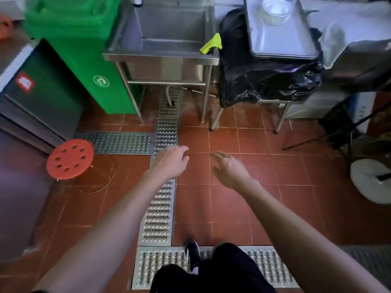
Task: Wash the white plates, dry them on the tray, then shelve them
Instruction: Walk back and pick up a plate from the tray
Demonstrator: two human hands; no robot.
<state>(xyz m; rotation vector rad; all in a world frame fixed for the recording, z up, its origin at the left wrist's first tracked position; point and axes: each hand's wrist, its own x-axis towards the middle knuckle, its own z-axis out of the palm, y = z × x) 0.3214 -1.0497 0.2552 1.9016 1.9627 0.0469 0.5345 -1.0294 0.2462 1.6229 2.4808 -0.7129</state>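
Floor [243, 204] of red tiles is filling most of the view, with steel drain grating [158, 212] running up the middle toward the sink and branching left and across the bottom. Green bin [84, 60] is standing at upper left, tilted in this wide view, just beside the sink's left legs. Steel sink [160, 58] is sitting at top centre on thin legs; its basin is showing bare metal. A yellow cloth [211, 44] is lying over the sink's right rim. Right of the sink, a black bag [270, 81] is draping over a stand, and a grey tray [281, 37] is resting on top of it. The plates [276, 10], white and stacked, are sitting on the far end of the tray, well apart from both hands. A red stool [69, 158] with round holes is standing at left, near the grating's left branch. A white round object [372, 180] is lying at the right edge; it is too blurred to identify.

Both arms are reaching forward over the floor. Left hand [171, 161] is hanging over the grating, fingers loosely curled, holding nothing. Right hand [229, 168] is hovering over tiles, fingers spread and relaxed, holding nothing. The hands are near each other but not touching. A black shoe [192, 253] is resting on the lower grating.
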